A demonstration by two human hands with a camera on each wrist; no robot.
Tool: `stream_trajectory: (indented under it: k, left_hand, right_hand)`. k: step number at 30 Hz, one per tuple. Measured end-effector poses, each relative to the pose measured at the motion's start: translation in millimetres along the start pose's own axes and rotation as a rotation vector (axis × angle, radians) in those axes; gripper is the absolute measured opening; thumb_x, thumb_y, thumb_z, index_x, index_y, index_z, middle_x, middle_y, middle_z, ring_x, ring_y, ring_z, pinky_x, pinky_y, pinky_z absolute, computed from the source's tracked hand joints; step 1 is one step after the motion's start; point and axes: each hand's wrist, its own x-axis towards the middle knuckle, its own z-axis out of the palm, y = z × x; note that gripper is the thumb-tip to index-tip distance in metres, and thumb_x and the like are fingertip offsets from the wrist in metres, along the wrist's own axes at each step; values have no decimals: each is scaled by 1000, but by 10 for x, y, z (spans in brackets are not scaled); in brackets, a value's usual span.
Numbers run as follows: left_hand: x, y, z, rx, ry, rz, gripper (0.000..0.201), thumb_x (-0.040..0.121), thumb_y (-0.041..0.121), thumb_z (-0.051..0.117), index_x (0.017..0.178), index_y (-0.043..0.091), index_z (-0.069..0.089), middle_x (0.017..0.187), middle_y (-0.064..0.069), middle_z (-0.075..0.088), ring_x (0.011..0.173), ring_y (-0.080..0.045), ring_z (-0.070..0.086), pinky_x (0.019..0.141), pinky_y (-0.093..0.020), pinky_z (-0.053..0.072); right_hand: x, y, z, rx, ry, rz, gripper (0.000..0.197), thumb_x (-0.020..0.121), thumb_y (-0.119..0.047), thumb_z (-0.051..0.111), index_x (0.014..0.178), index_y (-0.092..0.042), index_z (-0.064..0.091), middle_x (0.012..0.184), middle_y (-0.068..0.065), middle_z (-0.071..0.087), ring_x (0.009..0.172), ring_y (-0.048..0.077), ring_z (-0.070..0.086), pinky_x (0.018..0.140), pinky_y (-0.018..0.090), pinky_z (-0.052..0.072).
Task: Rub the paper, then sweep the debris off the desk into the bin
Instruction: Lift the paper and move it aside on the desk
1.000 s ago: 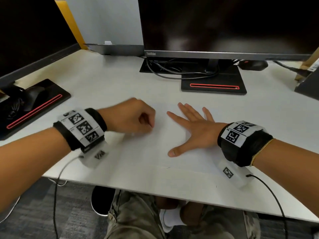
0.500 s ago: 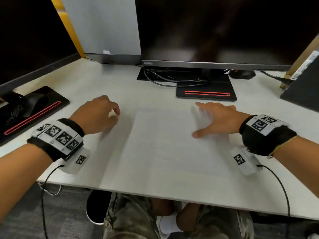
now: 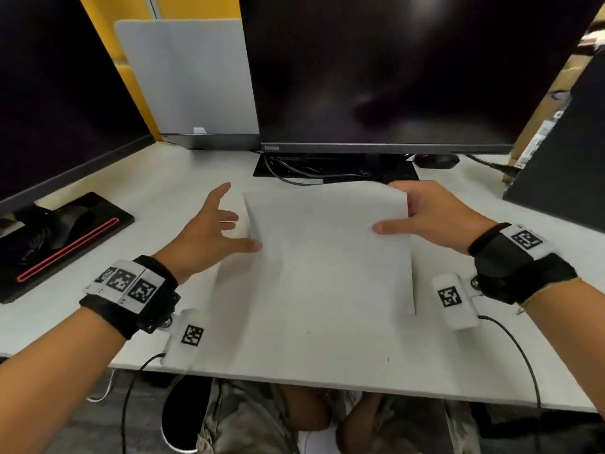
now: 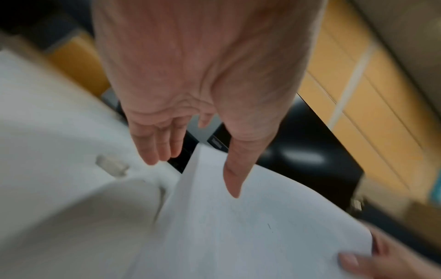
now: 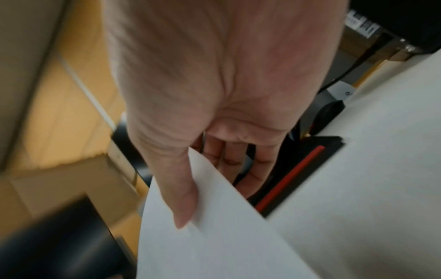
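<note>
One sheet of paper (image 3: 327, 257), lifted at the far end off the desk (image 3: 163, 191), long axis running 12 to 6. The right hand (image 3: 425, 217) pinches its 1 o'clock corner, thumb on top. The left hand (image 3: 209, 231) is spread beside the 9 o'clock edge, thumb just touching, so it's nearly on too. Two hands, one sheet, no bin in sight.
</note>
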Motion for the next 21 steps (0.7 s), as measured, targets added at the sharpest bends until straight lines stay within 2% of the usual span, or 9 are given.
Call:
stream_trajectory:
  k: [2,4,8,12,14,15,17,19,21]
  left_hand:
    - [-34,84,-25,-310,-59,-85,121,67,27,98,158,52,23,139,-1,63,127,-23,65,113,-47,45]
    - [-59,191,-12,-471,-84,-77,99,67,19,96,152,34,46,130,-5,72,123,-27,70,114,-47,47]
    - [-123,445,65,-399,130,185,34,84,10,86,117,10,75,108,-2,82,103,-20,78,100,-37,60]
    - [-150,525,124,-262,365,405,22,91,12,80,113,13,75,105,8,81,94,-5,77,81,-17,61]
    - [-118,453,159,-86,300,329,31,92,19,80,123,18,74,114,9,79,89,0,75,68,-11,58]
    - [-107,416,177,2,260,274,31,93,21,79,123,18,75,115,7,79,81,3,73,60,-8,53]
    - [-130,380,195,80,266,267,25,95,21,76,120,16,78,110,5,80,67,9,69,52,-7,49]
    - [-146,391,177,83,350,342,19,98,23,73,115,19,79,103,11,80,74,8,71,61,-10,54]
    - [-135,389,160,159,340,338,15,100,24,71,111,23,79,100,14,79,76,7,71,68,-19,57]
  right_hand:
    - [-76,-139,-55,150,85,-58,34,90,-7,82,124,-12,76,117,-5,81,107,15,77,92,28,62]
    - [-108,-200,-22,282,211,-97,27,93,-7,78,120,-10,78,116,0,81,106,20,78,91,34,64]
    - [-133,-263,127,383,419,-187,24,101,-11,71,124,-12,75,122,-1,79,113,19,76,96,32,61]
    - [-118,-160,271,344,546,-194,21,104,-20,70,125,-19,74,121,-7,79,113,9,74,96,26,58]
    - [-98,-64,368,263,515,-114,16,105,-22,69,120,-18,74,105,-17,78,97,-3,72,86,16,55]
    - [-107,-57,408,232,481,-74,7,106,-22,67,106,-21,73,88,-25,75,82,-9,70,77,11,51]
    - [-112,-26,465,222,472,-62,23,107,-19,64,87,-28,65,64,-32,64,64,-12,64,64,5,46]
    - [-105,-4,447,258,523,-97,9,107,-20,64,108,-24,72,89,-28,74,84,-10,70,74,8,52]
    - [-90,-16,443,247,518,-93,22,107,-23,65,128,-19,72,109,-19,75,99,-5,72,85,18,58]
